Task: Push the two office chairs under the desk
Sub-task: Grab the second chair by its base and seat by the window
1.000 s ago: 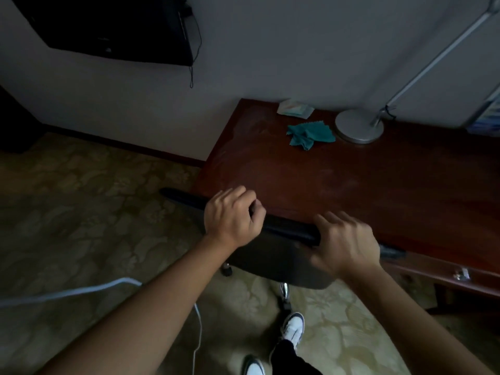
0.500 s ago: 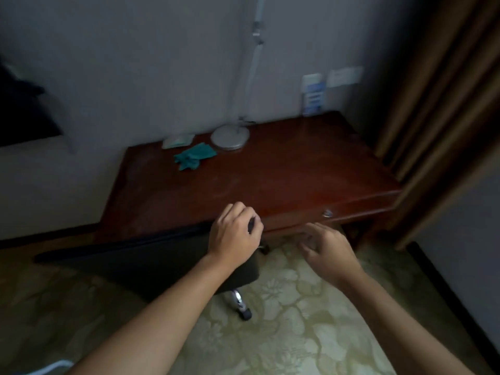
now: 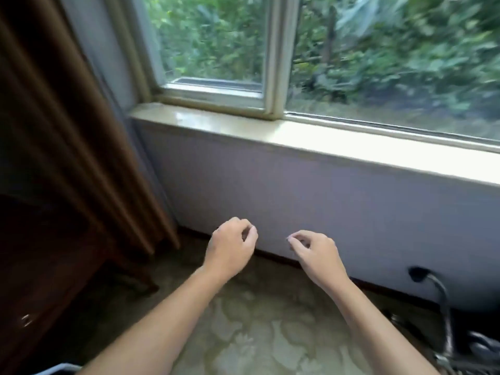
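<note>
My left hand (image 3: 230,250) and my right hand (image 3: 315,251) hover side by side in front of the wall under a window, fingers loosely curled and holding nothing. The dark wooden desk (image 3: 40,266) shows only as a shadowed corner at the far left, with a small drawer knob (image 3: 25,319). No whole office chair is in view. A black and chrome object (image 3: 446,315) at the lower right might be part of a chair; I cannot tell.
A brown curtain (image 3: 70,136) hangs between the desk and the window (image 3: 270,63). A pale sill (image 3: 297,136) juts out above the white wall. Patterned carpet (image 3: 270,334) lies underfoot. A white cable end (image 3: 58,369) shows at the bottom left.
The view has swung right, from the desk and black chair to the window wall. Both hands have let go of the chair back and now hang free.
</note>
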`<state>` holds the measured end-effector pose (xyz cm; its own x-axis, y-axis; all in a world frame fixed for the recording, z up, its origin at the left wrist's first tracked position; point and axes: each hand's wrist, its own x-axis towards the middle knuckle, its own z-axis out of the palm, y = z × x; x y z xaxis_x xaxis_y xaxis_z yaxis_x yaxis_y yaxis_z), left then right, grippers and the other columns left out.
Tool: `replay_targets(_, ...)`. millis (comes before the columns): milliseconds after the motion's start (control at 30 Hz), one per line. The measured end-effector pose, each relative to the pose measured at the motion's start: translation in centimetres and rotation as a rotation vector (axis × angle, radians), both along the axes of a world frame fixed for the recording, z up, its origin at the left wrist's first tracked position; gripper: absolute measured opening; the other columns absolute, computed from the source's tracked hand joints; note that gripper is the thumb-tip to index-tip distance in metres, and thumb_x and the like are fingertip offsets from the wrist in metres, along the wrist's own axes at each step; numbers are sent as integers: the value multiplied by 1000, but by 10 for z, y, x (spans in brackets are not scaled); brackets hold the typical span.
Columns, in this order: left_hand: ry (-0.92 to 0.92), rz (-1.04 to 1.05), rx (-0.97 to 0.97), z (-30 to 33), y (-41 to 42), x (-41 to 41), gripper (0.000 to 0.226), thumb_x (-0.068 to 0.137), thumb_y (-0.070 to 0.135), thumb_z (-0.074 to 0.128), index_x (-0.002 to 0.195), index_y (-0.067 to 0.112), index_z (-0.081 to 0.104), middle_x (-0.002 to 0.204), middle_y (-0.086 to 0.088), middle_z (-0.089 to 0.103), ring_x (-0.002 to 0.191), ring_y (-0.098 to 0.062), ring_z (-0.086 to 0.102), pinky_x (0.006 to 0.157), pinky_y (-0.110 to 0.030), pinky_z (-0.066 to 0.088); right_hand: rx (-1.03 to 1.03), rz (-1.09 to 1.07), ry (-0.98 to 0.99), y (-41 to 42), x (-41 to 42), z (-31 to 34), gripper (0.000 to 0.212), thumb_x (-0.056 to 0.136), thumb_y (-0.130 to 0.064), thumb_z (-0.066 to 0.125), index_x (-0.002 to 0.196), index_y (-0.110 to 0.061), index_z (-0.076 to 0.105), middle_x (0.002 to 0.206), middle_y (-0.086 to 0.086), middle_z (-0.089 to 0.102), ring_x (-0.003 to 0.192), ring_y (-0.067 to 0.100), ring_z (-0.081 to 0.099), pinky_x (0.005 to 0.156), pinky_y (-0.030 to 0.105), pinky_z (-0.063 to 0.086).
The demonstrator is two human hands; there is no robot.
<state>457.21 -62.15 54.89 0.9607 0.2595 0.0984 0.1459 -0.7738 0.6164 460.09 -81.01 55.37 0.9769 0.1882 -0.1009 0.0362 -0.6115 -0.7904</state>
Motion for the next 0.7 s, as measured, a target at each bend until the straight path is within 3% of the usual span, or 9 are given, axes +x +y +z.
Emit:
replay_targets(200, 0, -520, -38, 16, -198, 106, 22, 92, 39, 49, 78, 29, 63, 75, 14, 59, 70, -3, 56, 62, -19, 40, 62, -531, -31, -190, 21, 6, 18, 86, -33, 62, 70, -32, 70, 70, -12, 71, 76, 8, 66, 76, 31, 52)
replay_targets(300, 13, -725, -78, 14, -289, 132, 23, 93, 39, 49, 84, 26, 66, 81, 12, 64, 73, -5, 59, 70, -28, 51, 74, -752, -4, -268, 10, -1, 15, 81, -37, 61, 70, -36, 70, 69, -13, 72, 75, 11, 68, 80, 36, 54)
replay_targets(400, 57, -920, -83, 12, -369, 152, 22, 94, 36, 50, 88, 24, 68, 86, 9, 66, 81, -10, 61, 77, -35, 53, 65, -936, 8, -332, 3, -8, 18, 72, -49, 52, 77, -46, 68, 68, -20, 71, 72, 7, 68, 77, 38, 55)
replay_targets(533, 68, -1129, -85, 10, -463, 182, 23, 93, 36, 51, 84, 24, 68, 83, 7, 66, 80, -14, 62, 76, -34, 51, 106, -1141, 27, -407, 12, -16, 15, 79, -36, 57, 75, -42, 71, 68, -14, 71, 67, 14, 68, 70, 48, 58)
replay_targets(700, 114, -1294, -46, 3, -562, 215, 24, 88, 35, 49, 80, 21, 67, 79, 6, 67, 77, -15, 60, 72, -32, 48, 86, -1332, 70, -465, 17, -27, 17, 72, -48, 50, 77, -48, 67, 66, -22, 69, 62, 1, 65, 71, 31, 55)
